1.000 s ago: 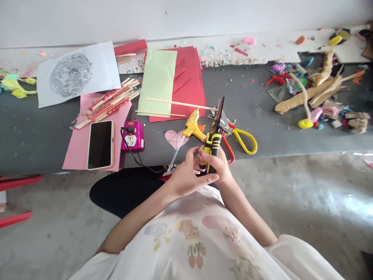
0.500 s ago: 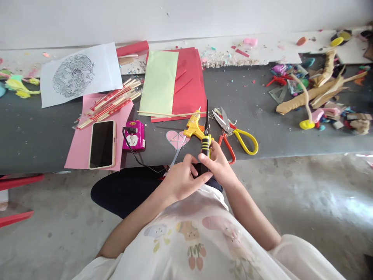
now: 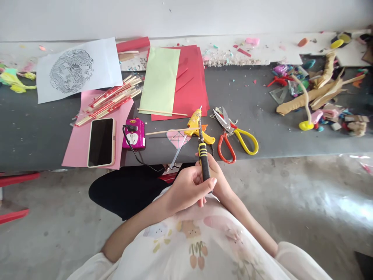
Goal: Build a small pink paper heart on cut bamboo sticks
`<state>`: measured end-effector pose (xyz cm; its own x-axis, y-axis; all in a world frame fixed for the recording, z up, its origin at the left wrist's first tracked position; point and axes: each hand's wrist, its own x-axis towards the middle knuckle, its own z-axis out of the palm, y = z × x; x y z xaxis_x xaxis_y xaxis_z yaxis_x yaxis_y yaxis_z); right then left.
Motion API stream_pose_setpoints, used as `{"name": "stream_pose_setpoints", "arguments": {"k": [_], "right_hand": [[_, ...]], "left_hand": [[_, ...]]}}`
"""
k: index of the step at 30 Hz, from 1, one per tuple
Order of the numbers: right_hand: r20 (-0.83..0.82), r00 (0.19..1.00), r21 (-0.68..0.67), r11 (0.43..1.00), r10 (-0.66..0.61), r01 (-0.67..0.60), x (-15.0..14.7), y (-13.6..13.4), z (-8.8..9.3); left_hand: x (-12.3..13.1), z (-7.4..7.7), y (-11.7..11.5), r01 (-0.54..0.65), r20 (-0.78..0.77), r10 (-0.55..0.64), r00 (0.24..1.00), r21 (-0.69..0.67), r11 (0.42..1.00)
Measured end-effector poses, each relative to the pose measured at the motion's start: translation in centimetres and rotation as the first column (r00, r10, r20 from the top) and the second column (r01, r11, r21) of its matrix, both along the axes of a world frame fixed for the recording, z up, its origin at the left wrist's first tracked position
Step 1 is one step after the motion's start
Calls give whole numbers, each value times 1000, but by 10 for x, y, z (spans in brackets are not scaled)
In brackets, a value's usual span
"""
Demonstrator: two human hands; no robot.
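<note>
A utility knife (image 3: 204, 161) with a black and yellow handle stands between my hands, its dark blade pointing toward the table. My left hand (image 3: 185, 184) is closed around the lower handle, thumb along it. From behind and to the right, my right hand (image 3: 218, 177) grips the same handle, its fingers partly hidden. A thin wooden stick (image 3: 163, 132) reaches leftward from the blade; its right end appears to touch the blade. Beyond the knife lies a yellow glue gun (image 3: 192, 123). Under the stick is a pink paper heart (image 3: 175, 139) with dark lines.
Red- and yellow-handled scissors (image 3: 230, 130) lie to the right. On the left are a phone (image 3: 101, 142), a purple power socket (image 3: 134, 139) and wrapped chopsticks (image 3: 109, 101). Red paper (image 3: 194, 81) and pale green paper (image 3: 159, 81) lie behind. Craft scraps (image 3: 317, 93) cover the far right.
The knife has come down toward my body, and the stick at its blade has moved nearer, now over the paper heart. My right thumb has left the front of the handle.
</note>
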<state>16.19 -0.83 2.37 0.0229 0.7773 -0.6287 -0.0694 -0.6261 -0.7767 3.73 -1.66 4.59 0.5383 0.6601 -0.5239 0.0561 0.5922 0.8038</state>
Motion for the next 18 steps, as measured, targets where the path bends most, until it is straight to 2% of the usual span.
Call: {"name": "stream_pose_setpoints", "arguments": {"k": [5,7,9,11,13,15,18], "right_hand": [[-61,998,5,999,-33,33,4,2,-3],[-146,987,-13,997,-73,72,6,1,-9],[-282,954,-22,994,-108,106,8,0,-17],[-400,908,-14,991,-127,133,10,-1,-22],[-446,886,-9,990,-128,139,12,-2,-24],[-418,900,-10,991,-127,135,14,-2,-23],[-325,942,42,994,-80,99,17,-3,-18]], "left_hand": [[-2,2,5,77,-8,-77,997,33,996],[-7,1,11,93,-93,-83,992,113,989],[-15,0,21,77,-270,1,963,277,958],[-24,-2,38,100,-473,172,864,496,863],[-32,-5,59,201,-611,358,706,658,726],[-38,-8,85,341,-676,475,563,714,611],[-40,-11,126,506,-714,541,445,698,506]]}}
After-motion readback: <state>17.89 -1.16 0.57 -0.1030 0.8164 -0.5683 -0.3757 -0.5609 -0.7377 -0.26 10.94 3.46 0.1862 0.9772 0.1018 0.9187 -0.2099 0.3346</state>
